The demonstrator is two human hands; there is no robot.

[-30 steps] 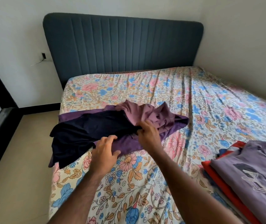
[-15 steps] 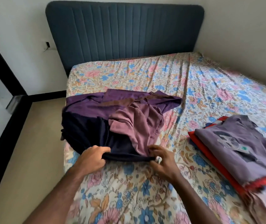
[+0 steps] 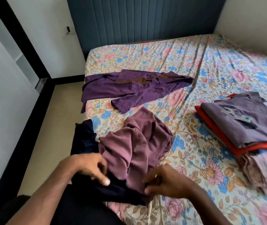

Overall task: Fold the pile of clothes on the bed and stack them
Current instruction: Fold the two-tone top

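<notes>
A dark navy garment point(image 3: 87, 140) lies at the bed's near left edge, with a crumpled mauve garment point(image 3: 139, 142) on top of it. My left hand point(image 3: 90, 166) grips the navy cloth at its near edge. My right hand point(image 3: 163, 182) pinches the cloth where the mauve and navy edges meet. A deep purple shirt point(image 3: 129, 88) lies spread out farther up the bed, apart from both hands. At the right stands a stack of folded clothes point(image 3: 246, 124), a greyish-purple printed shirt on top of a red one.
The floral bedsheet point(image 3: 194, 62) covers the bed, with a dark blue padded headboard point(image 3: 142, 18) behind. More pinkish folded cloth point(image 3: 262, 171) sits at the right edge. A beige floor strip point(image 3: 51, 114) and black-framed panel point(image 3: 20, 38) run along the left.
Both hands pulled the navy and mauve garments toward me, off the purple shirt, which stays behind farther up the bed. The camera tilted down and closer.
</notes>
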